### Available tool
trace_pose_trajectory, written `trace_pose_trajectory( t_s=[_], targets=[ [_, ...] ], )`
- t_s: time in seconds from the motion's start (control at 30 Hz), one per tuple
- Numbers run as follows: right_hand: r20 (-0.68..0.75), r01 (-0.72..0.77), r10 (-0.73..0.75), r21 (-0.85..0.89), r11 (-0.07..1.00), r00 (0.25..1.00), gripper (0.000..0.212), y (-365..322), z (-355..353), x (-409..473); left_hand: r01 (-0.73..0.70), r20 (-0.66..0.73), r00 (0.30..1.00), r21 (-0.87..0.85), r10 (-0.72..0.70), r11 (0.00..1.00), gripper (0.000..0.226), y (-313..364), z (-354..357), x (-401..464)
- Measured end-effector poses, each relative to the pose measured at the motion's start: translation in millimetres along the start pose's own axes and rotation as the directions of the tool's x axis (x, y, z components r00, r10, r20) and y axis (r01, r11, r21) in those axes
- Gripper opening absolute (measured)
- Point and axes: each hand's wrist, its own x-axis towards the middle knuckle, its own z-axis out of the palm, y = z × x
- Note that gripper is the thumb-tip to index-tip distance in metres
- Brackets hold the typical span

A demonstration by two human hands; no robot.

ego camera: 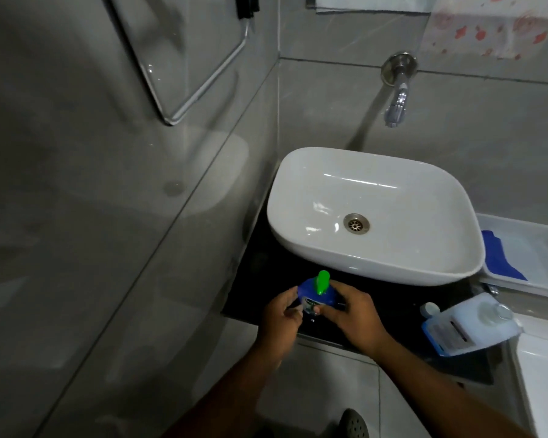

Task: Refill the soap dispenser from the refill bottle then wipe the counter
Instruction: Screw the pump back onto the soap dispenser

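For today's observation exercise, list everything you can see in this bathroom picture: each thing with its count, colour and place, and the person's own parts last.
Soap dispenser: one, blue with green pump, on the counter in front of the basin, held by both hands.
Refill bottle: one, translucent white, lying on its side at the counter's right end.
Counter: one, black, under the basin.
Basin: one, white, on the counter.
Tap: one, chrome, on the wall above the basin.
Tray: one, white, right of the basin.
Cloth: one, blue, in the tray.
Mirror: one, on the left wall.
Left hand: grips the dispenser.
Right hand: grips the dispenser.
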Motion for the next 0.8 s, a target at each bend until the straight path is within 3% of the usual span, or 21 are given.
trace_pose_trajectory(
  t_s=[0.1, 0.23, 0.37, 0.57, 0.7, 0.8],
  targets=[
    [0.07, 0.01, -0.012, 0.031, 0.999, 0.997, 0.042, -16, 25, 23, -0.013, -0.11, 0.994, -0.029, 0.01, 1.0, 0.059, 2, -28, 1],
    [0.142, 0.023, -0.026, 0.022, 0.999, 0.99, 0.039, -35, 61, 49, 0.003, -0.22, 0.975, -0.033, -0.011, 0.999, 0.049, 2, -62, 0],
    [0.178, 0.041, -0.036, -0.024, 0.999, 0.983, 0.03, -41, 90, 63, 0.041, -0.276, 0.96, -0.039, -0.05, 0.998, 0.031, 3, -83, -1],
    [0.195, 0.046, -0.031, -0.073, 0.996, 0.98, 0.029, -41, 106, 70, -0.025, -0.256, 0.965, 0.095, 0.049, 0.995, 0.027, -1, -91, -5],
    [0.163, 0.051, -0.04, -0.062, 0.997, 0.986, 0.049, -38, 102, 60, 0.057, -0.291, 0.955, -0.001, -0.055, 0.998, 0.031, -9, -87, -5],
    [0.101, -0.043, 0.045, -0.022, 0.999, 0.994, 0.067, -23, 89, 40, 0.123, -0.291, 0.952, 0.061, -0.1, 0.991, 0.033, -23, -77, -13]
  ],
)
